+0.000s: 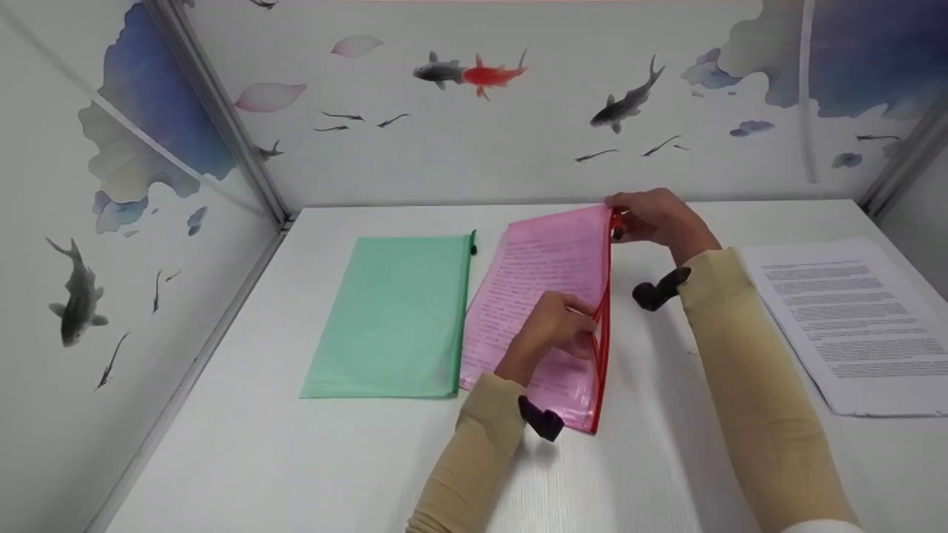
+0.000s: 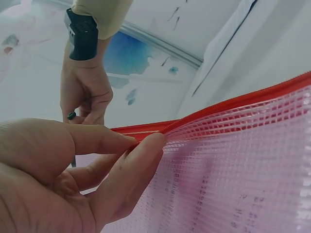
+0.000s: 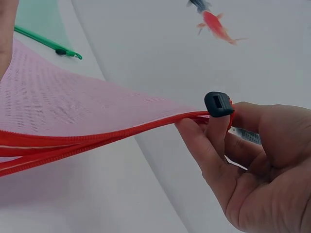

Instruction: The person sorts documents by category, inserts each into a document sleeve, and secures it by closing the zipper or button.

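Observation:
A pink mesh zipper pouch [image 1: 552, 259] with printed paper inside stands tilted on the table, its red zipper edge [image 3: 112, 136] facing right. At the far end of that edge my right hand [image 1: 655, 215] pinches the corner, beside the dark zipper pull [image 3: 218, 104]. My left hand [image 1: 552, 326] pinches the red zipper edge near its middle, thumb against fingertip, as the left wrist view shows. Between the hands the two zipper strips partly separate. To the left lies a green zipper pouch [image 1: 392, 318], flat, with its dark pull at the far end.
A stack of printed paper [image 1: 837, 318] lies on the right side of the white table [image 1: 244, 444]. Walls painted with fish [image 1: 489, 74] stand behind and to the left. Small black cameras [image 1: 661, 289] sit on both wrists.

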`<state>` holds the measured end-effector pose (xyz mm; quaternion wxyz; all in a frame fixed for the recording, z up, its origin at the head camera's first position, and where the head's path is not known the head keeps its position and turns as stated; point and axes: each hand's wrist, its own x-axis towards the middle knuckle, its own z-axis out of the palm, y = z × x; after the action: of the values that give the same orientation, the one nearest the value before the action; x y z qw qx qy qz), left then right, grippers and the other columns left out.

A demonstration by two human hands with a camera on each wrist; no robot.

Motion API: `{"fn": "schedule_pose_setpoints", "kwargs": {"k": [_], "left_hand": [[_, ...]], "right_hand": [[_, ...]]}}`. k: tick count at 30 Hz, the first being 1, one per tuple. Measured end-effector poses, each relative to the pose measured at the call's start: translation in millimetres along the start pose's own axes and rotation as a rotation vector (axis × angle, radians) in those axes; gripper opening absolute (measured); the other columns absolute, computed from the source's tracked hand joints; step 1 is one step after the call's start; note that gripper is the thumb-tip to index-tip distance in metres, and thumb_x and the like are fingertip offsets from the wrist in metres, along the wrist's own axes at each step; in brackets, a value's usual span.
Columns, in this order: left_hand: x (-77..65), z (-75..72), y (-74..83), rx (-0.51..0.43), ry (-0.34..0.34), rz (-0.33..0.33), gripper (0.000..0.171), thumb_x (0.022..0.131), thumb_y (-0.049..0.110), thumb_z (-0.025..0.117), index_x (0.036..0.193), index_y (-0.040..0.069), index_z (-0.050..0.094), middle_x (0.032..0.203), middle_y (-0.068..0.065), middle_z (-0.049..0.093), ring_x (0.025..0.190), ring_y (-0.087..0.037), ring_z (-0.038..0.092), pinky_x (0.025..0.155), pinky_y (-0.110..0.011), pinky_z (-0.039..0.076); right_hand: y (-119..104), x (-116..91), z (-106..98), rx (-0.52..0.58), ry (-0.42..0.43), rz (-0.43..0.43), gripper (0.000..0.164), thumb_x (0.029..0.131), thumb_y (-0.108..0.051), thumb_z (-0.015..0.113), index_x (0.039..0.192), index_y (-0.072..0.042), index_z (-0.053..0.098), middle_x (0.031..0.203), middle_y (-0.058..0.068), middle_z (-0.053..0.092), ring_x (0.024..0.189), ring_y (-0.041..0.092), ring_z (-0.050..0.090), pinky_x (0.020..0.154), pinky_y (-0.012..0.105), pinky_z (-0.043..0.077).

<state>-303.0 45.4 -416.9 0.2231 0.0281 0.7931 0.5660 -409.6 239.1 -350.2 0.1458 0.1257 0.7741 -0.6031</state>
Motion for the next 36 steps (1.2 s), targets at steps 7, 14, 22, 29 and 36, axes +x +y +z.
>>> {"fn": "schedule_pose_setpoints", "kwargs": {"k": [7,14,22,29,36], "left_hand": [[-3.6,9.1,0.5,0.096,0.061,-0.005,0.012,0.088,0.006,0.073,0.1,0.004,0.075,0.077,-0.008,0.07,0.064,-0.019,0.066,0.059,-0.036,0.062],[-0.7,19.4,11.1,0.024,0.199,0.065,0.017,0.091,0.021,0.074,0.103,0.01,0.073,0.088,-0.002,0.072,0.072,-0.014,0.065,0.064,-0.033,0.061],[24.9,21.0,35.0,-0.195,0.364,0.159,0.027,0.093,0.023,0.072,0.116,0.008,0.072,0.092,-0.005,0.072,0.066,-0.014,0.064,0.058,-0.028,0.059],[37.6,19.5,45.0,-0.277,0.404,0.114,0.024,0.092,0.029,0.074,0.107,0.011,0.078,0.088,-0.001,0.07,0.072,-0.013,0.066,0.066,-0.027,0.061],[41.5,20.2,51.6,-0.29,0.394,0.127,0.023,0.088,0.029,0.078,0.102,0.011,0.08,0.093,-0.002,0.075,0.071,-0.01,0.064,0.067,-0.029,0.061]], "right_hand": [[4.0,1.1,4.6,0.056,-0.032,0.002,0.035,0.101,-0.034,0.058,0.12,-0.004,0.057,0.079,-0.003,0.069,0.072,0.01,0.07,0.074,0.025,0.062],[5.9,0.8,3.9,0.073,-0.031,0.002,0.035,0.1,-0.034,0.059,0.119,-0.004,0.056,0.078,-0.003,0.07,0.072,0.01,0.072,0.074,0.026,0.062],[5.2,-3.4,4.7,0.074,-0.047,-0.011,0.034,0.1,-0.032,0.06,0.116,-0.003,0.057,0.076,-0.002,0.066,0.069,0.008,0.069,0.073,0.026,0.062],[6.5,-3.8,0.4,0.074,-0.05,-0.012,0.034,0.1,-0.032,0.059,0.117,-0.002,0.057,0.076,-0.002,0.067,0.067,0.007,0.069,0.072,0.026,0.062],[6.7,-6.8,-3.4,0.093,-0.054,-0.01,0.032,0.1,-0.031,0.059,0.114,-0.003,0.057,0.074,-0.002,0.067,0.067,0.007,0.069,0.072,0.026,0.062]]}}
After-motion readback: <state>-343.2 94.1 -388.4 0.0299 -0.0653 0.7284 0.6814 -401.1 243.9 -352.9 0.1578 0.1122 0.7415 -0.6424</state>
